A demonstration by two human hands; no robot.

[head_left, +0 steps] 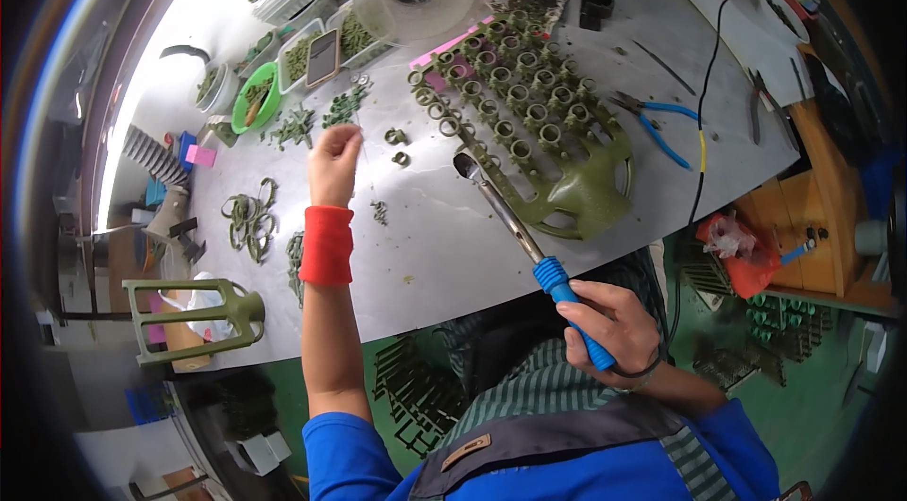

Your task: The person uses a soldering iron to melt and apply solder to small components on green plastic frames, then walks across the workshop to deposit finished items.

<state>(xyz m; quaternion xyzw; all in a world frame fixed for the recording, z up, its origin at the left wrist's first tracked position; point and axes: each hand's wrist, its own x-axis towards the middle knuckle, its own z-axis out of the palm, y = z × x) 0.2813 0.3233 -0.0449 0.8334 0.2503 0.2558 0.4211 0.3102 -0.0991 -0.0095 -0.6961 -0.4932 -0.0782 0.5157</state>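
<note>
My right hand (614, 326) grips the blue handle of a soldering iron (510, 218); its metal shaft points up and left, and the broad dark tip is beside an olive-green plastic frame (581, 199). Rows of small ring-shaped green pieces (537, 112) stand at the frame's far side. My left hand (335, 166), below a red wristband, is closed over the table just short of a heap of small green parts (345, 106). What its fingers hold, if anything, is hidden. Two loose ring pieces (397, 136) lie to the right of that hand.
Blue-handled pliers (666, 128) lie right of the frame, near the iron's black cord (715, 57). A green bowl (257, 97), tubs of parts and a phone (323, 57) stand at the back left. Green loops (250, 220) and another frame (194, 317) are at the left.
</note>
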